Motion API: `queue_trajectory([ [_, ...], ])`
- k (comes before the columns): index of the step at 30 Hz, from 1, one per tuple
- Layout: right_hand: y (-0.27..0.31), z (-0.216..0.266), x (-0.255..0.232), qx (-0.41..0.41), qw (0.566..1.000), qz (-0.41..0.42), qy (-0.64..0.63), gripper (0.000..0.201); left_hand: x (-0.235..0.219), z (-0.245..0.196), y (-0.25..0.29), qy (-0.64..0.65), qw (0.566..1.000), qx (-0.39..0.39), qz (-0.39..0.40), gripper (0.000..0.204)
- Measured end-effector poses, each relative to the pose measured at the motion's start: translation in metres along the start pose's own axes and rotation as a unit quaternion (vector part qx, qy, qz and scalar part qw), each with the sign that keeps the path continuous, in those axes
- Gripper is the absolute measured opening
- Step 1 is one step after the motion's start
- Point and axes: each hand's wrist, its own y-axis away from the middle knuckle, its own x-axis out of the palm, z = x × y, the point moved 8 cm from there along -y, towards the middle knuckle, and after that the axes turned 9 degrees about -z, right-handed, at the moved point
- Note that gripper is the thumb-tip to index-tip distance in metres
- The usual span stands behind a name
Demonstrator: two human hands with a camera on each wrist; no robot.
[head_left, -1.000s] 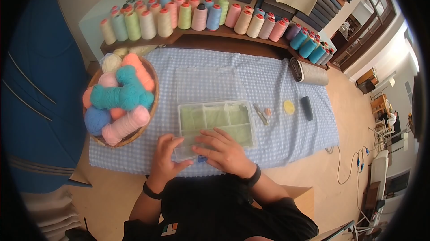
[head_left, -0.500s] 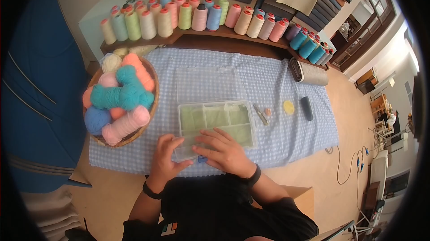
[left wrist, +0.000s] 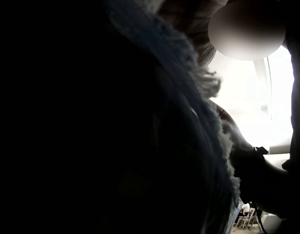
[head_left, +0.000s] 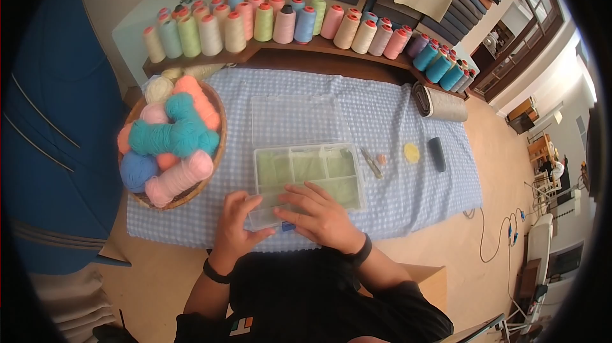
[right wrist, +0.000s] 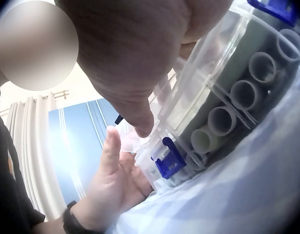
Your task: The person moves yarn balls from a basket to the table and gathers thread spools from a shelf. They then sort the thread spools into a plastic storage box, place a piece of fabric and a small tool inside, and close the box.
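A clear plastic compartment box [head_left: 309, 197] with green lining lies on the checked cloth [head_left: 395, 209], its transparent lid [head_left: 296, 118] folded back behind it. My left hand [head_left: 237, 223] is at the box's near left corner, thumb apart from the fingers. Over the front compartments lies my right hand [head_left: 322, 217], fingers extended, hiding part of the box. A blue latch [head_left: 288, 226] shows below it. The right wrist view shows another blue latch [right wrist: 170, 158] close to the left hand [right wrist: 118, 187], and several round tube ends [right wrist: 221, 120] low inside the box. The left wrist view is mostly dark.
Left stands a basket [head_left: 222, 127] of yarn skeins. Right of the box lie a small thread snipper [head_left: 371, 163], a pink round piece [head_left: 382, 159], a yellow disc [head_left: 411, 152] and a dark oblong [head_left: 437, 154]. Thread cones [head_left: 284, 25] line the shelf behind; rolled fabric [head_left: 443, 103] lies back right.
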Motion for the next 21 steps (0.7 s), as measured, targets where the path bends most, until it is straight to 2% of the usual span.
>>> queue_trajectory([
  [10,0.0004,0.0,0.0,0.005,1.0,-0.002,-0.003,0.061,-0.0003,-0.0002,-0.0002,-0.001,1.0,-0.014,-0.001,0.084],
  [13,0.0008,-0.0002,0.0004,0.004,1.0,-0.002,-0.002,0.06,-0.0035,-0.008,-0.0059,-0.003,1.0,0.01,-0.007,0.075],
  [16,0.0006,0.0,0.0003,0.003,1.0,-0.002,-0.001,0.059,-0.0004,-0.0012,-0.0011,0.005,1.0,-0.023,0.0,0.084],
  [21,0.0008,-0.0002,0.0006,0.001,1.0,0.001,-0.001,0.059,-0.0032,-0.0083,-0.0065,-0.003,1.0,0.01,-0.006,0.074],
])
